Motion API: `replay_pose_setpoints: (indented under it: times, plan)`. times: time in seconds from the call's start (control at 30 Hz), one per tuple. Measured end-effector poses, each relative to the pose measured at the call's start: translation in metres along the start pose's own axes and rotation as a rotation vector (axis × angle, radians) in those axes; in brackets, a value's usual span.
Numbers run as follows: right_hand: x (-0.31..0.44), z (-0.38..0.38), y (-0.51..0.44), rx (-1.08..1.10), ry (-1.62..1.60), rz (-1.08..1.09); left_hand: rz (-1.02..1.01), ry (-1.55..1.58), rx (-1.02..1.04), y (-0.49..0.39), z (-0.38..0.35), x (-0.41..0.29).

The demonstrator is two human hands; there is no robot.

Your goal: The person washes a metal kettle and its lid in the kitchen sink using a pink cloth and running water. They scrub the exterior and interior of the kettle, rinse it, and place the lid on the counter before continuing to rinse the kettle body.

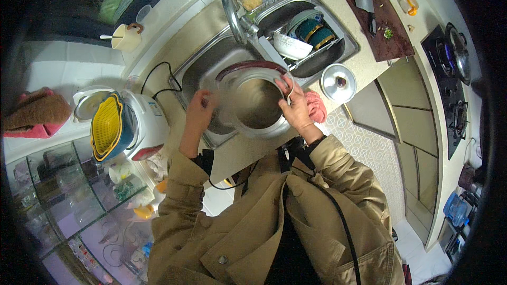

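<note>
My right hand (294,101) grips the right side of a round metal pot (259,105) held over the front edge of the left sink basin (222,53). The pot's mouth faces up towards me, and a curved dark red handle (253,65) arches along its far side. My left hand (202,105) is just left of the pot, blurred, with its fingers curled; whether it touches anything cannot be told. A pink cloth (315,107) lies just right of my right hand, and a glass lid with a dark knob (338,83) is farther right.
A faucet (234,16) arches over the sink. The right basin holds a rack with bowls (292,46). Right of it, a cleaver (364,2) lies on a dark cutting board (390,43). A gas stove (439,55) stands at far right; a white appliance (148,120) and yellow colander (106,128) at left.
</note>
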State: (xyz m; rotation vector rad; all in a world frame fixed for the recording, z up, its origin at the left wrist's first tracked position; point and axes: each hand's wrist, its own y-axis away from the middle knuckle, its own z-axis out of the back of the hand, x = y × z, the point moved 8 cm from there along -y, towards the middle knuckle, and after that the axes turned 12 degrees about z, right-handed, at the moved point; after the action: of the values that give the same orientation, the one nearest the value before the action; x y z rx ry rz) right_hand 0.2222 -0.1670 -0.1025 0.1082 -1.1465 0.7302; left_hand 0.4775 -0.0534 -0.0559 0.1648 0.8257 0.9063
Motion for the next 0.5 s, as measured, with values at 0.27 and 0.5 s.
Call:
replay_pose_setpoints:
  times: [0.27,0.5]
  plan:
    - [0.022,-0.043,-0.053,0.195,0.029,0.148,-0.472,-0.35,-0.214,-0.031,0.038,-0.023]
    - [0.006,-0.068,-0.09,0.383,-0.194,0.092,-0.095,-0.365,0.19,-0.049,0.04,0.01]
